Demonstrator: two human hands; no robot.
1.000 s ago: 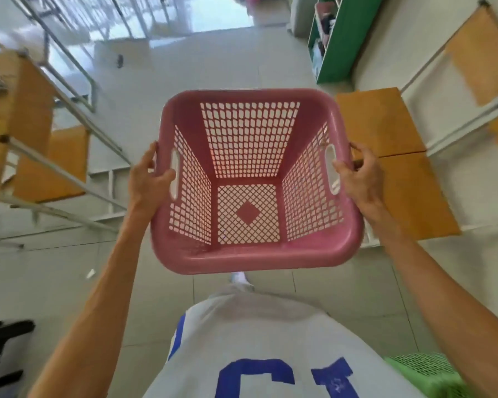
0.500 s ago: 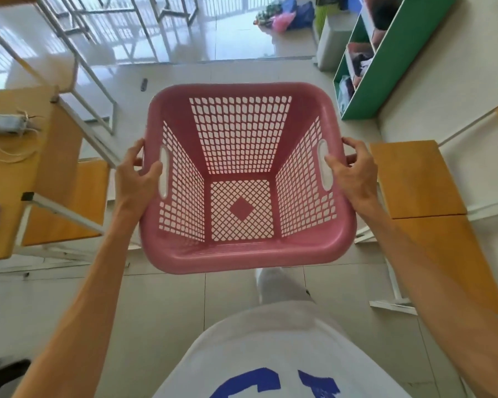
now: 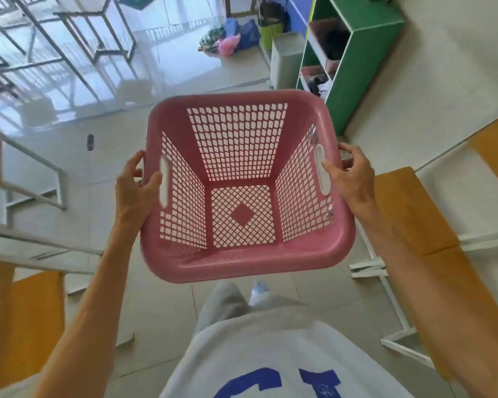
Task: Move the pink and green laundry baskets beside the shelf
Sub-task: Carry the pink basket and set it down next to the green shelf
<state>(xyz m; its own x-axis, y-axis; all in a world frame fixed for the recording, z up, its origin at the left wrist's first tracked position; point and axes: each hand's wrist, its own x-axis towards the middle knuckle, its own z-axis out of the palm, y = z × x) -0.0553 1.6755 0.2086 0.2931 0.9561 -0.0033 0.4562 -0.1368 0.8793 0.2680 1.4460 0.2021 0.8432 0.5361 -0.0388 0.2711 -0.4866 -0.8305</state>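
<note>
Nearer now, green shelf ahead; both hands carry empty pink basket

Bright daylight enters from the upper left, glaring white off the glossy floor tiles and washing out detail there. Shadows are soft and faint. The wide-angle lens bends the green shelf and the frame's edges outward, with slight overall softness

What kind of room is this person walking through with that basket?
Probably a classroom or school hall, though I can't be sure. Wooden desks on white metal frames line both sides of a tiled floor, and a green cubby shelf stands against the wall ahead, with bags heaped on the floor beyond.
</note>
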